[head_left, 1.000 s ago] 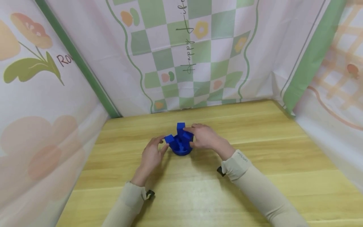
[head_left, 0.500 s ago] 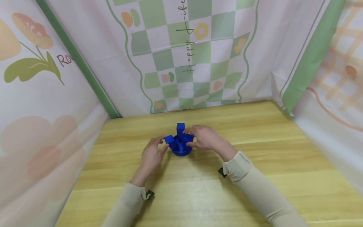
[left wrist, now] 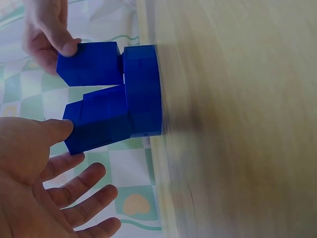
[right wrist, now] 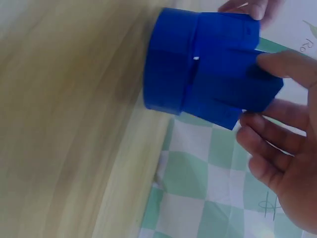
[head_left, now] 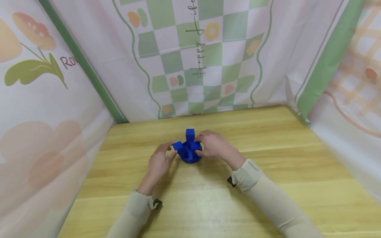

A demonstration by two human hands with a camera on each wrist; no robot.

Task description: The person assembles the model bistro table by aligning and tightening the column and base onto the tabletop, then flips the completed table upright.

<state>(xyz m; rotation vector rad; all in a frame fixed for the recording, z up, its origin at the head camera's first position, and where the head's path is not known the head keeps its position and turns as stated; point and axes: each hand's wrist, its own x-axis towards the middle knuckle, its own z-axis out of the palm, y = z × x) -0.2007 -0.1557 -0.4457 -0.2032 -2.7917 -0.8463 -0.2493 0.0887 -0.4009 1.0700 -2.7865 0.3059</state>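
Note:
A blue round base (head_left: pixel 191 160) sits on the wooden table in the head view, with three blue blocks rising from it. My left hand (head_left: pixel 158 166) pinches the top of the left block (head_left: pixel 177 146) between thumb and index finger; its other fingers are spread, as the left wrist view shows. On the other side, my right hand (head_left: pixel 215 145) holds the right block (head_left: pixel 195 145) by its upper end, thumb on one face and fingers on the other. The back block (head_left: pixel 190 134) stands upright behind them, touched by neither hand as far as I can see.
The wooden table (head_left: pixel 268 198) reaches back to a green-and-white checkered cloth (head_left: pixel 205 59). Printed cloth walls rise on the left (head_left: pixel 44 148) and right (head_left: pixel 348 132). Dark straps or mounts (head_left: pixel 157 203) show at the cuffs.
My right hand first shifted slightly outward with the right block, then came back inward, turning or tilting that block a little. The left hand and the base stay in place.

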